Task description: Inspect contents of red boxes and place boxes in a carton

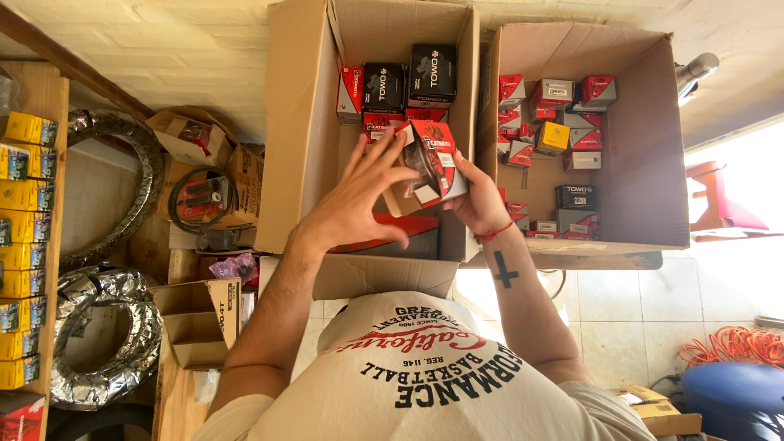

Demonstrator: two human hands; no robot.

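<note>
My right hand (482,204) grips a small red, black and white carton (437,159) from its right side, over the tall brown cardboard box (298,122). The small carton is tilted, and a tan flap shows at its lower left. My left hand (355,196) is at the carton's left with fingers spread wide; its thumb rests against the carton's face. Below the carton, inside the big box, stand black small boxes (431,73) and red ones (351,90). A red band is on my right wrist.
A second open cardboard box (653,139) to the right holds several red, grey and black small cartons and a yellow one (553,136). Foil-wrapped tyres (106,343) and a shelf of yellow boxes (24,196) are on the left. Orange hose (731,345) lies at the lower right.
</note>
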